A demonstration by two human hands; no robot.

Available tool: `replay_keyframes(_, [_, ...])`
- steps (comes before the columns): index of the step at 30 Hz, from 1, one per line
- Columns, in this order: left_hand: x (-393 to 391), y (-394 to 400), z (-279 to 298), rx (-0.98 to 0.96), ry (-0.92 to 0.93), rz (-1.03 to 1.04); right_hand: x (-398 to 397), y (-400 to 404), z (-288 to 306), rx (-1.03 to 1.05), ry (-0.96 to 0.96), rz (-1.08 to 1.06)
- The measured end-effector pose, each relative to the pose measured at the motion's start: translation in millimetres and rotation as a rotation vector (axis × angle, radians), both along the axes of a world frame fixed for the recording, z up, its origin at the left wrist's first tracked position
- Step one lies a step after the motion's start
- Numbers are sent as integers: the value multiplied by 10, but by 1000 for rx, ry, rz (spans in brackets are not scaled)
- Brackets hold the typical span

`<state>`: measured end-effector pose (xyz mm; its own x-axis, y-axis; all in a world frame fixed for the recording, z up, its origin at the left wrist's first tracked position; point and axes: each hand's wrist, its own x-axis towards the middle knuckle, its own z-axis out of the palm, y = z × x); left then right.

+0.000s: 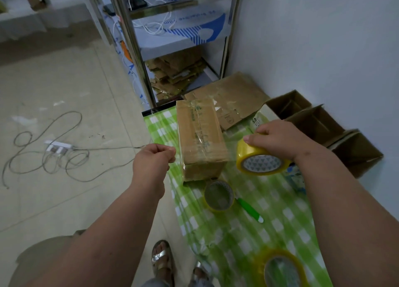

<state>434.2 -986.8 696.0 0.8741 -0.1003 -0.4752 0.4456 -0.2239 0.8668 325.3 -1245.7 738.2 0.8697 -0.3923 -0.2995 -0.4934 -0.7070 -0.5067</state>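
Tape roll (262, 160) beneath right fingers (264, 133), probably gripped

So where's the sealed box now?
Head view, centre: the box lies on the green cloth, between the left hand and the tape roll the right hand holds.

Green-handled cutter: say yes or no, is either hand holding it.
No: the green-handled cutter lies on the checked cloth, while the right hand grips a tape roll and the left hand pinches what looks like its tape end.
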Motion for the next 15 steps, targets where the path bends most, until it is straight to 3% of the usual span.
replay_keyframes(15, [-9,-57,-219,72,-14,-2,182,-15,-241,-172,166,78])
